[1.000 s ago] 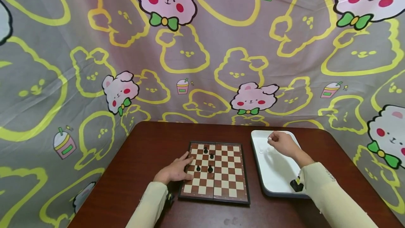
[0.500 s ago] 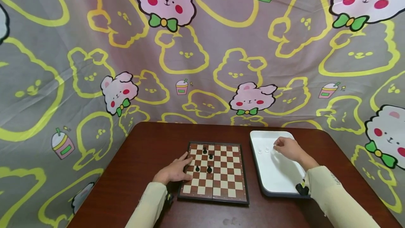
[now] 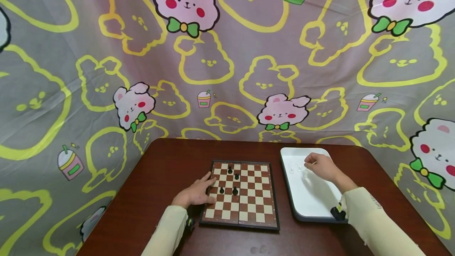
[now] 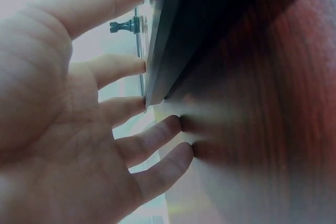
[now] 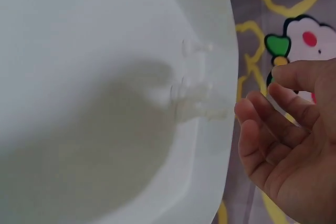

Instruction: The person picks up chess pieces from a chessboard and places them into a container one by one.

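Observation:
My left hand (image 3: 195, 193) rests with spread fingers on the left edge of a folding chessboard (image 3: 257, 192). In the left wrist view, some fingertips touch the board's rim (image 4: 167, 51) while others reach down to the tabletop. Several black chess pieces stand on the board's left half, including a black rook (image 4: 125, 25). My right hand (image 3: 321, 167) hovers over the far part of a white tray (image 3: 313, 200). Its fingers curl loosely, and nothing shows between them. Beside the fingertips, white chess pieces (image 5: 197, 90) stand in a row in the tray, faint against it.
The dark brown table (image 3: 170, 161) carries the board at the middle and the tray to its right, with a gap between them. A patterned cloth (image 3: 227, 90) hangs behind the table and along its sides.
The right hand held a white chess piece above the tray, then lowered and moved slightly right. Now its fingers are off the piece and a little left. The left hand stayed on the board.

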Action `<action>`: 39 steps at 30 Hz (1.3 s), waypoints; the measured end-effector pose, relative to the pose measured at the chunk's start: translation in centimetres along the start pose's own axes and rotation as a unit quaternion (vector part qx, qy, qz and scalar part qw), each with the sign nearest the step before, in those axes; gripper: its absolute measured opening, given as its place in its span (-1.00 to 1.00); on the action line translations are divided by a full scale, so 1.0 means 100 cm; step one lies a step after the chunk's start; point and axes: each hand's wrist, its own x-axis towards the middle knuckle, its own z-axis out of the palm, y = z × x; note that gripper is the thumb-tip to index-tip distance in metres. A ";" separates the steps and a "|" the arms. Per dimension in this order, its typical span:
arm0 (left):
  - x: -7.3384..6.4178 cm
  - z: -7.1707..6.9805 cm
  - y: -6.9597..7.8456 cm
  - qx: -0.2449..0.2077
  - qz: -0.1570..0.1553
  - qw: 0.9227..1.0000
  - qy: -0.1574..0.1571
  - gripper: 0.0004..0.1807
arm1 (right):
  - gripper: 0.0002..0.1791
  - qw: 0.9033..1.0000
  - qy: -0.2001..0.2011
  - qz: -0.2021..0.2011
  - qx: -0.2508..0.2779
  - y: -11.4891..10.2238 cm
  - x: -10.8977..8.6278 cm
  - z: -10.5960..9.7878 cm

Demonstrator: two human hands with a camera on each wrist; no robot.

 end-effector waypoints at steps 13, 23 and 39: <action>0.000 0.000 0.001 -0.009 -0.006 1.000 -0.005 -0.17 | -0.89 0.998 -0.009 -0.062 0.015 -0.055 -0.002 0.027; 0.000 -0.002 0.001 -0.001 -0.010 1.000 -0.010 -0.18 | -0.90 0.994 -0.061 -0.078 0.045 -0.110 -0.010 0.066; -0.001 -0.002 0.004 0.005 -0.012 1.000 -0.010 -0.18 | -0.75 0.981 -0.125 -0.119 0.093 -0.153 -0.015 0.126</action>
